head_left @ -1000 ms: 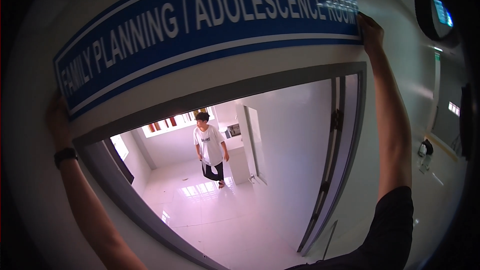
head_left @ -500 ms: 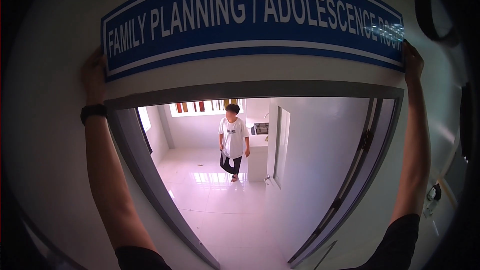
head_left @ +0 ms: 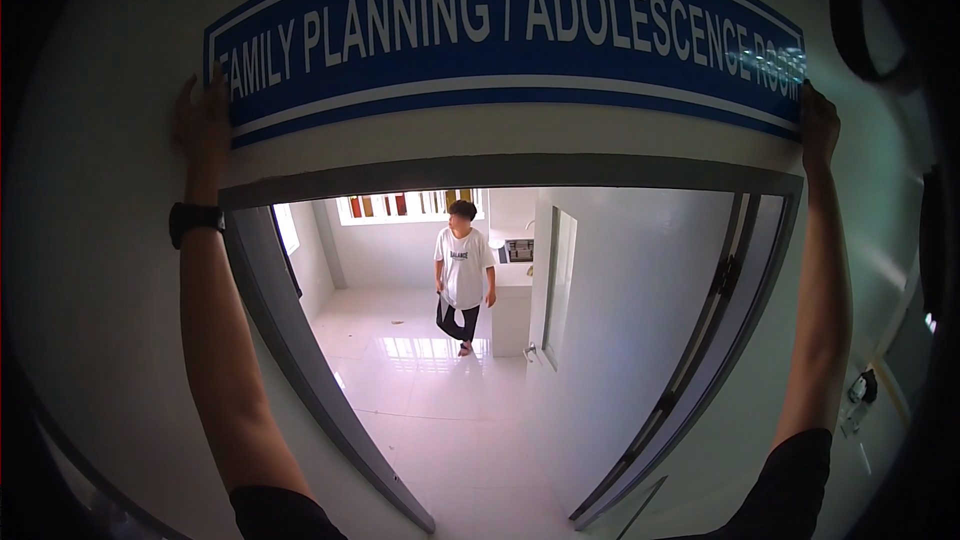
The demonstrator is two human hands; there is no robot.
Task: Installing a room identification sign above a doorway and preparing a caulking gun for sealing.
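Note:
A long blue sign (head_left: 420,105) with white lettering and a white border lies against the wall above a doorway. At its left end, my left hand (head_left: 207,125) overlaps the lower corner, with fingers stretched upward and apart; one lies over the face of the sign. A dark band circles my left wrist. My right hand (head_left: 820,122) grips the sign's right end, its fingertips bent at the edge. Both arms are raised, and the right fingers are partly in shadow.
Below the sign is a grey door frame (head_left: 520,172), with a pale door (head_left: 630,280) swung inward on the right. Inside the room, a person (head_left: 463,275) in a white shirt and dark trousers stands on the glossy tiled floor (head_left: 440,440), near a white counter (head_left: 510,320).
My left hand has shifted inward from the sign's left edge onto its lower corner, and its fingers have spread. My right hand stays at the right end. The view has shifted slightly.

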